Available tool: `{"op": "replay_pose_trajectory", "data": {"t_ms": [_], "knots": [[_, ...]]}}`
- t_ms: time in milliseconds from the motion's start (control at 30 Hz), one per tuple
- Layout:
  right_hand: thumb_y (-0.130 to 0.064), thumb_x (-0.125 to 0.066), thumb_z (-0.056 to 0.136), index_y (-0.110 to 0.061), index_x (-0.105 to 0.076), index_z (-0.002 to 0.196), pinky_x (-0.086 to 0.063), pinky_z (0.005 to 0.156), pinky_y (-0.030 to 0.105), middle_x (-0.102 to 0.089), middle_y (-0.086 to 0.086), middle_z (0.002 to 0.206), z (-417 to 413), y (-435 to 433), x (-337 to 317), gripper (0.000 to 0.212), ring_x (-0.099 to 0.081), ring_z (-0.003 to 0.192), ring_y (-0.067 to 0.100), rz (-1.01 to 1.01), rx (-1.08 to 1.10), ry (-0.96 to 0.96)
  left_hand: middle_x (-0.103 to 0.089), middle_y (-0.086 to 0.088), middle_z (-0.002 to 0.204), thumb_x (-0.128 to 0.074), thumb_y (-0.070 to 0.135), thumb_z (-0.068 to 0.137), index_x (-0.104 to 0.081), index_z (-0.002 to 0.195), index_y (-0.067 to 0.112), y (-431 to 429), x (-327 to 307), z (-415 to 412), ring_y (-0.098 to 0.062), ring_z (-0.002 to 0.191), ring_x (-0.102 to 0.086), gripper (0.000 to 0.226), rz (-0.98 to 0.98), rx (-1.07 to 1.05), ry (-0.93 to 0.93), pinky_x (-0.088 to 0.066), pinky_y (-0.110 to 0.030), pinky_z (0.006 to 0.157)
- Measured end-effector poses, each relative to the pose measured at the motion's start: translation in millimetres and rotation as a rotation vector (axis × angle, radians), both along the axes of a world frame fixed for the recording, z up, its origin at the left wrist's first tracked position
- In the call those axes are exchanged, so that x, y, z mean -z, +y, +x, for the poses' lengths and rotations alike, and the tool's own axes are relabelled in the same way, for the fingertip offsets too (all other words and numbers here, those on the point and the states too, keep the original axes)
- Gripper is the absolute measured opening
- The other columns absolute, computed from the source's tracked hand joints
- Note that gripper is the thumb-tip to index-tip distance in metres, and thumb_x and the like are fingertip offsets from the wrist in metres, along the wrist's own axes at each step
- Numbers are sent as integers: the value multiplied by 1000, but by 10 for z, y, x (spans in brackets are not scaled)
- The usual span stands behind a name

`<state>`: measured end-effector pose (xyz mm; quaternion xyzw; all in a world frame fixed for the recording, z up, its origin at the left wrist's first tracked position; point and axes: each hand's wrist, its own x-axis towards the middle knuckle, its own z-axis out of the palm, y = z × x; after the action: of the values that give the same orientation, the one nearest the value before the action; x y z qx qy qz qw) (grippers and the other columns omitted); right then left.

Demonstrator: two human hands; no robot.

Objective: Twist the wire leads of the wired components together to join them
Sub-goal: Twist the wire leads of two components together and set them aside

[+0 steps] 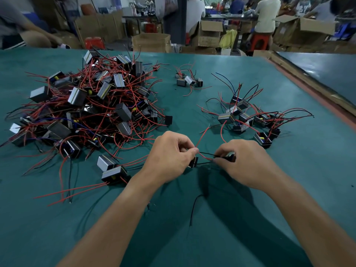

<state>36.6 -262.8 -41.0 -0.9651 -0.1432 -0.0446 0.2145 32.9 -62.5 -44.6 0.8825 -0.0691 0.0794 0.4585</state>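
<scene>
Right, both hands are low over the near middle of the teal matte desk, close together, with the forearms angled in from the near edge. Left hand is curled round a small black-and-grey boxy wired component, thumb and forefinger pinching the thin red and black wire leads. Right hand grips a second boxy component, fingertips nipping the leads where they cross between the hands.

The leads look light, springy and easy to kink. The tips are probably fine and slippery, so I'd pinch close to the ends, not mid-span. The blocks look rigid and dense for their size.

A big tangled heap of the same parts sits far left, with a smaller cluster to the right, possibly the finished ones, but I can't confirm. Whether any twist is in yet is too small to tell.
</scene>
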Motion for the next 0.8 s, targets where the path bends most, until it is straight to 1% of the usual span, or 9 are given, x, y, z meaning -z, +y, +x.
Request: {"op": "replay_pose_trajectory", "data": {"t_ms": [100, 167, 267, 367, 500, 667, 800], "knots": [[-43, -69, 84, -34, -67, 77, -45, 68, 28, -68, -16, 83, 18, -34, -7, 11, -56, 70, 6, 17, 70, 11, -48, 13, 40, -74, 19, 83, -70, 62, 18, -2, 1, -4, 0, 36, -38, 22, 4, 6, 9, -27, -9, 42], [-39, -69, 83, -31, -66, 76, -39, 65, 26, -69, -15, 83, 40, -56, -14, 11, -55, 67, 6, 21, 97, 5, -48, 14, 40, -75, 19, 83, -71, 62, 19, -3, -3, -3, 0, 36, -38, 22, 6, -1, 6, -27, -9, 42], [-34, -71, 83, -30, -62, 73, -35, 62, 23, -67, -15, 82, 58, -68, -21, 13, -53, 65, -1, 59, 99, 7, -50, 13, 42, -75, 20, 83, -72, 63, 19, -6, -9, -1, -1, 38, -40, 20, 13, -8, 13, -28, -9, 43], [-32, -72, 81, -29, -60, 70, -35, 59, 22, -66, -15, 80, 66, -78, -12, 16, -54, 63, 1, 104, 99, 28, -51, 13, 42, -74, 18, 83, -72, 64, 17, -5, -12, -4, 0, 37, -42, 19, 12, 2, 33, -28, -8, 42], [-30, -72, 80, -28, -58, 69, -37, 60, 24, -65, -15, 75, 80, -94, 3, 18, -56, 62, 3, 168, 84, 44, -52, 12, 41, -74, 20, 83, -72, 66, 16, -31, -12, -23, -1, 37, -41, 17, 60, 2, 31, -28, -10, 42], [-25, -71, 79, -26, -55, 67, -35, 56, 23, -60, -14, 63, 93, -111, 31, 20, -47, 51, 0, 217, 74, 45, -58, 10, 46, -73, 26, 83, -72, 68, 19, -43, -16, -46, -1, 39, -44, 16, 118, 5, 17, -30, -12, 44], [-26, -71, 79, -26, -55, 69, -35, 55, 24, -61, -15, 64, 106, -115, 36, 19, -48, 48, 0, 235, 74, 41, -62, 4, 51, -74, 21, 83, -71, 68, 16, -42, -22, -51, -3, 41, -43, 16, 101, 22, 24, -33, -12, 45]]}}
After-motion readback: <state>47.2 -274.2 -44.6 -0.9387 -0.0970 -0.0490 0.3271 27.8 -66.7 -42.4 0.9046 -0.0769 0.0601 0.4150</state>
